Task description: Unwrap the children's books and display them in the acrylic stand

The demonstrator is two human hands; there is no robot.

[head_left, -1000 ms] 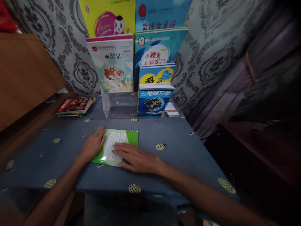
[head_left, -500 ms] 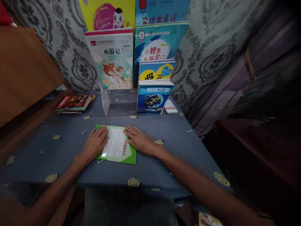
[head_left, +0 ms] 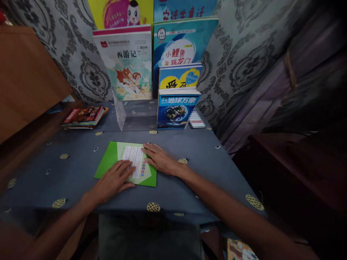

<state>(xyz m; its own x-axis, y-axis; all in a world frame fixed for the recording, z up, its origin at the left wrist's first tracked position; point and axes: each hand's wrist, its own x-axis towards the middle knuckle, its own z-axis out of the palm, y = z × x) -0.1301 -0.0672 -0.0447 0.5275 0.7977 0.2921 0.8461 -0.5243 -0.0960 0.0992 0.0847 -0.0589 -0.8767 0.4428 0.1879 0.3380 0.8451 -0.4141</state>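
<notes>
A thin green book (head_left: 108, 161) with a pale text panel lies flat on the table's grey-blue cloth (head_left: 203, 169). My left hand (head_left: 115, 181) rests palm down on the book's near edge, fingers spread over the text panel. My right hand (head_left: 159, 159) lies flat on the book's right edge, fingers pointing left. Neither hand grips anything.
A clear acrylic stand (head_left: 134, 115) at the back holds upright children's books (head_left: 177, 112), with larger books (head_left: 127, 61) leaning on the patterned wall behind. A small stack of books (head_left: 84, 117) lies back left. A wooden cabinet (head_left: 24, 76) stands left, dark furniture right.
The left hand slid from the book's left side to its near edge, uncovering the green left part. The right hand earlier moved from the near edge to the right edge.
</notes>
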